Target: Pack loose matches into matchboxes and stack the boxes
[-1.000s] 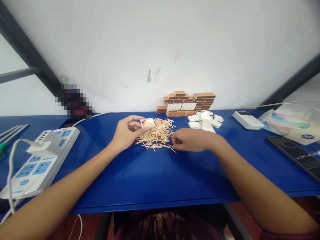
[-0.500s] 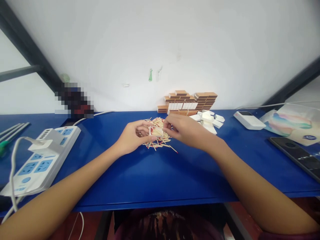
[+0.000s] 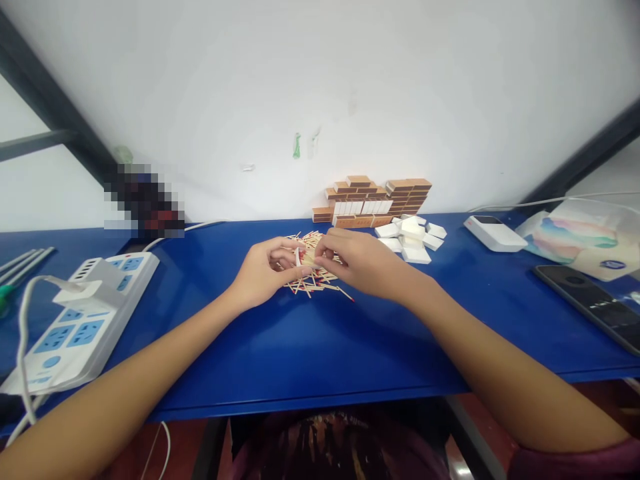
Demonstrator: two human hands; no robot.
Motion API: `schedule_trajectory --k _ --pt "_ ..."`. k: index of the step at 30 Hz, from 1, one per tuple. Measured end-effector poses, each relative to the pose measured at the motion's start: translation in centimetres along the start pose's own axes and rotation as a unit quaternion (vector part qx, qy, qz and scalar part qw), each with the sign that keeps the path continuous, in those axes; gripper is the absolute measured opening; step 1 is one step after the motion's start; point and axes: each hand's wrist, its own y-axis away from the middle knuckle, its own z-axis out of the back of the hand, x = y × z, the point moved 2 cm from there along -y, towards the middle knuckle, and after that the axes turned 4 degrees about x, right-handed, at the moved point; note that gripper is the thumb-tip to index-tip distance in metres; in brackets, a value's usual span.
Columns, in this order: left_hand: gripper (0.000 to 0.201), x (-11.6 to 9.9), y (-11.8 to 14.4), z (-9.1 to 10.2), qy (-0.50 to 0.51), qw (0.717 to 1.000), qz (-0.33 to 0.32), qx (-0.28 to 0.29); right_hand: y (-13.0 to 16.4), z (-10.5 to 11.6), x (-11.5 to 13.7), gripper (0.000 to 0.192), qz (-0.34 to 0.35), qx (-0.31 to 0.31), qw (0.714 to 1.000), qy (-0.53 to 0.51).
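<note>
Matchbox tray (image 3: 301, 256) now pinched between both hands, right hand (image 3: 361, 262) joining left hand (image 3: 264, 272) above matches (image 3: 315, 283).

near table (image 3: 310, 347): open | behind: matches (image 3: 320, 283), white boxes (image 3: 410, 239)

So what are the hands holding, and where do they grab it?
The left hand pinches a small white matchbox tray by its end; the right hand touches its other side.
</note>
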Motion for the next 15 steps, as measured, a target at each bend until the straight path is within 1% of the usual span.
schedule_trajectory --k 3,6,8,9,10,11,12,13,14,15 --pt "0.049 -0.1 -0.1 0.3 0.006 1.0 0.001 -0.03 -0.2 0.0 -0.5 0.01 -0.01 -0.016 1.0 -0.009" --pt "0.049 0.0 -0.3 0.5 0.008 1.0 0.009 -0.028 -0.2 0.4 -1.0 0.013 -0.016 -0.023 1.0 -0.008" --pt "0.049 0.2 -0.5 0.8 0.011 0.999 0.01 -0.044 0.0 0.9 -1.4 0.014 -0.016 -0.005 0.999 -0.034" --pt "0.049 0.3 -0.6 1.1 0.012 0.998 0.008 -0.065 0.1 1.2 -1.7 0.014 -0.015 0.028 0.998 -0.06" --pt "0.048 0.4 -0.7 1.4 0.011 0.996 0.002 -0.093 0.2 1.3 -2.1 0.013 -0.014 0.082 0.992 -0.092" --pt "0.048 0.5 -0.8 1.7 0.007 0.992 -0.005 -0.125 0.4 1.3 -2.4 0.011 -0.012 0.152 0.98 -0.125" --pt "0.048 0.5 -0.9 2.1 0.001 0.988 -0.013 -0.155 0.6 1.2 -2.8 0.011 -0.008 0.224 0.963 -0.152" --pt "0.048 0.5 -1.0 2.4 -0.007 0.984 -0.02 -0.176 0.7 1.0 -3.2 0.013 -0.006 0.282 0.944 -0.171" --pt "0.048 0.5 -1.0 2.6 -0.015 0.982 -0.027 -0.187 0.8 0.8 -3.6 0.016 -0.004 0.317 0.93 -0.186" --pt "0.048 0.4 -1.1 2.7 -0.02 0.981 -0.031 -0.191 0.7 0.6 -4.0 0.018 -0.001 0.338 0.919 -0.201"
